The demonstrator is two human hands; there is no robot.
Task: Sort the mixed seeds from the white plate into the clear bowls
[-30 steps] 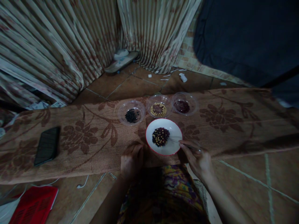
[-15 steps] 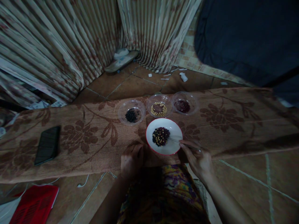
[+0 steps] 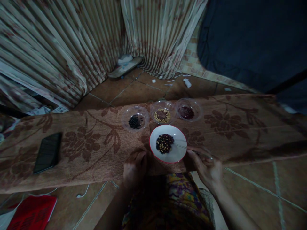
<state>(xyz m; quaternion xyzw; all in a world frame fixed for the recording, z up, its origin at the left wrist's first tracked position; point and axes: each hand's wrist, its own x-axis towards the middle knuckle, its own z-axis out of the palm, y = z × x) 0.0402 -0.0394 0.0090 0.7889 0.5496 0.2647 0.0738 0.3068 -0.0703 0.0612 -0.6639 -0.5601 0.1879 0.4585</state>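
Note:
My right hand (image 3: 207, 167) pinches thin metal tweezers (image 3: 201, 152), whose faint prongs reach over the right side of a white red-rimmed bowl (image 3: 178, 153). In that bowl lies a heap of mixed dark and yellow beans (image 3: 165, 143). My left hand (image 3: 135, 167) rests curled closed on the cloth, left of the bowl, with nothing visible in it. Behind the bowl stand three clear plastic bowls: one with black beans (image 3: 135, 122), one with yellow beans (image 3: 162, 115) and one with dark red beans (image 3: 189, 112).
A brown flowered cloth (image 3: 96, 169) covers the narrow table. On its left part lies a dark phone (image 3: 48, 152). Striped curtains (image 3: 96, 41) hang behind, and white scraps (image 3: 187, 83) lie on the tiled floor. A red bag (image 3: 35, 212) is at the lower left.
My right hand has drawn slightly right with the tweezers, their prongs now farther from the beans. The whole view has shifted a little; my left hand keeps its place.

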